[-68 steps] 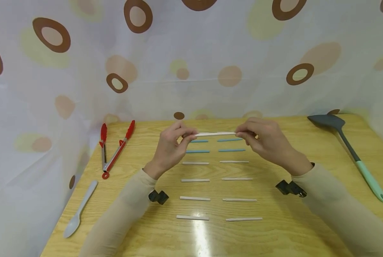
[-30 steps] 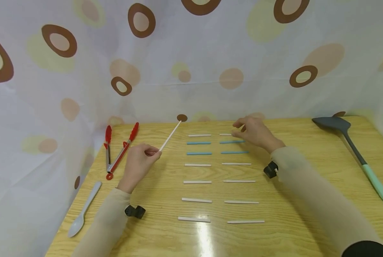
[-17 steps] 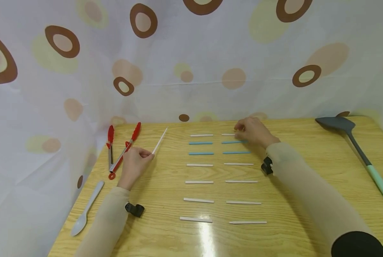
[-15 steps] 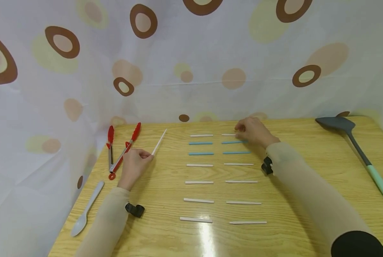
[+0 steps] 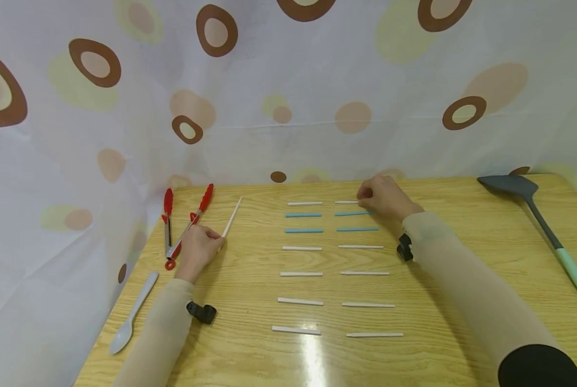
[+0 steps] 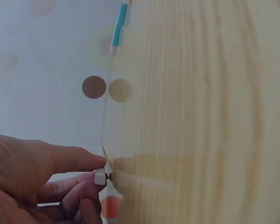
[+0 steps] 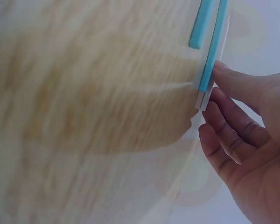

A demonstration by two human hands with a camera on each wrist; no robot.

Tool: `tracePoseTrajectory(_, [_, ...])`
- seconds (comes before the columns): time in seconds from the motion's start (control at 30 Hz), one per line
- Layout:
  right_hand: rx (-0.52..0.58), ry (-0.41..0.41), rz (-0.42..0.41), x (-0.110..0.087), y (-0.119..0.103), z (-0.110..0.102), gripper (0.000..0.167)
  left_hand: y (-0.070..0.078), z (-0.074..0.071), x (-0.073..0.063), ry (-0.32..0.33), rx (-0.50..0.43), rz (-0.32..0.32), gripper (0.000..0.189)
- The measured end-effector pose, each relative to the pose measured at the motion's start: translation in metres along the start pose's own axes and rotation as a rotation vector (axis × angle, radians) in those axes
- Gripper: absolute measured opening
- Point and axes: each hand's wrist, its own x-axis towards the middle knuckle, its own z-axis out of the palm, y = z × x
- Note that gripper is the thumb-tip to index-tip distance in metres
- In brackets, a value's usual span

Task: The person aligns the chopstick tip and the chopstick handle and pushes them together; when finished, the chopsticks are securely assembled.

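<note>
My left hand pinches a white chopstick by its thicker end, low over the table beside the red-handled tongs. The chopstick tapers away toward the back; its square end shows under my thumb in the left wrist view. At the back of the right column, my right hand pinches the right end of a short white stick. Two blue sticks lie just in front of it. My fingertips hide part of this white stick; in the right wrist view a blue stick overlaps it.
White and blue short sticks lie in two columns, including a white stick mid-table. A grey spoon lies front left. A dark spatula with a mint handle lies on the right. A patterned curtain stands behind the table.
Both hands held a white stick stretched between them; they have since parted. My left hand carried the chopstick left and lowered it. My right hand came down onto the back white stick.
</note>
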Motion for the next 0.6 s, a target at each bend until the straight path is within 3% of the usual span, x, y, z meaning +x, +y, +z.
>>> tracePoseTrajectory(0.6, [0.004,0.007,-0.015,0.0011,0.002,0.0004,0.007,-0.0068,-0.0071,0.0004,-0.055,0.015,-0.074,0.013])
